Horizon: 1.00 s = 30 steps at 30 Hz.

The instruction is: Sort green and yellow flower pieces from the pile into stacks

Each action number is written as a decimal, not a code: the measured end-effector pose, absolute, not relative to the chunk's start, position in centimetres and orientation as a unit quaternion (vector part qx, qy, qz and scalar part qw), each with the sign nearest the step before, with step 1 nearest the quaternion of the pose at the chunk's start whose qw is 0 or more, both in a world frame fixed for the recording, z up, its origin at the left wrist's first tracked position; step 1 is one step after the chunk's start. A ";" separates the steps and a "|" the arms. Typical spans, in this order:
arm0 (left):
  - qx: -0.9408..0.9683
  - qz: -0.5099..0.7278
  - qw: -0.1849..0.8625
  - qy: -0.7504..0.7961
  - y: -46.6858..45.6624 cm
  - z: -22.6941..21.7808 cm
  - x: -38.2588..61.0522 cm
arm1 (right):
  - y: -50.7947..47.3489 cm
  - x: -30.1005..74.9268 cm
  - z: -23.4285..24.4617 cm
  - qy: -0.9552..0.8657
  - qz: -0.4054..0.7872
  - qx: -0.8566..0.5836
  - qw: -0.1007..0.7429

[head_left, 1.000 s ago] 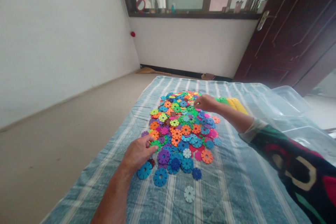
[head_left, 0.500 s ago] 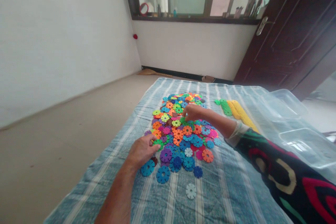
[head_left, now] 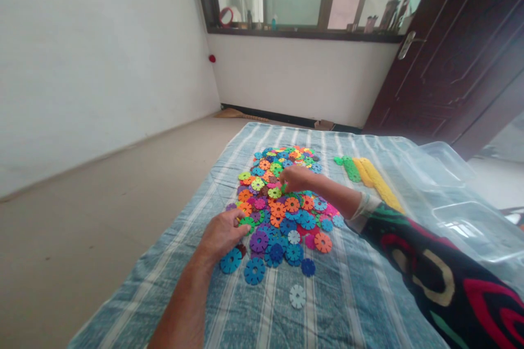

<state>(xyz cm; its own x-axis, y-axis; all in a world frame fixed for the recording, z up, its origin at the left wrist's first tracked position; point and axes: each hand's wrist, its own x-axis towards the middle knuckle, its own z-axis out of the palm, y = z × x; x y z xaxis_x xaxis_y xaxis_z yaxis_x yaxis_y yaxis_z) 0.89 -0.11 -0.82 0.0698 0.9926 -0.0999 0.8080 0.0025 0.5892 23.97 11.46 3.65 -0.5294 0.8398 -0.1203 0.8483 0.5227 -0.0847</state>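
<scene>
My left hand (head_left: 221, 234) lies at the near edge of a heap of coloured plastic snowflake discs (head_left: 278, 208), its fingertips on a green disc (head_left: 246, 223). Whether it grips that disc, I cannot tell. My right hand (head_left: 297, 179) reaches into the middle of the heap with its fingers bunched, and anything between them is hidden. Several loose blue discs (head_left: 254, 271) lie just beyond the heap's near edge, and a pale white-blue disc (head_left: 297, 296) lies apart from them. Green and yellow linked disc strips (head_left: 366, 174) lie to the right of the heap.
Everything lies on a blue striped quilt (head_left: 172, 278) spread on a beige floor (head_left: 102, 218). A clear plastic box (head_left: 470, 229) stands at the right, partly behind my patterned dark sleeve (head_left: 421, 272). Beyond are a white wall, a window ledge and a dark wooden door.
My right hand has moved from the heap's far right edge inward to its middle. My left hand has stayed at the near edge. The whole view has shifted slightly.
</scene>
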 end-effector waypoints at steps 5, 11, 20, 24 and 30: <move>0.685 0.180 0.259 0.657 -0.2 -0.7 0.9 | 12.2 24.6 3.3 0.836 -0.208 0.505 -0.059; 0.685 0.184 0.262 0.654 -0.2 -0.6 0.9 | 14.0 27.4 3.2 0.736 -0.389 0.491 -0.256; 0.684 0.185 0.268 0.653 -0.1 -0.8 0.8 | 18.0 40.1 3.3 0.623 -0.124 0.735 -0.238; 0.676 0.177 0.266 0.664 0.0 -0.7 0.8 | 18.3 43.5 2.3 0.605 -0.086 0.768 -0.193; 0.675 0.168 0.273 0.665 0.1 -0.8 0.7 | 18.9 43.8 1.0 0.623 -0.048 0.769 -0.133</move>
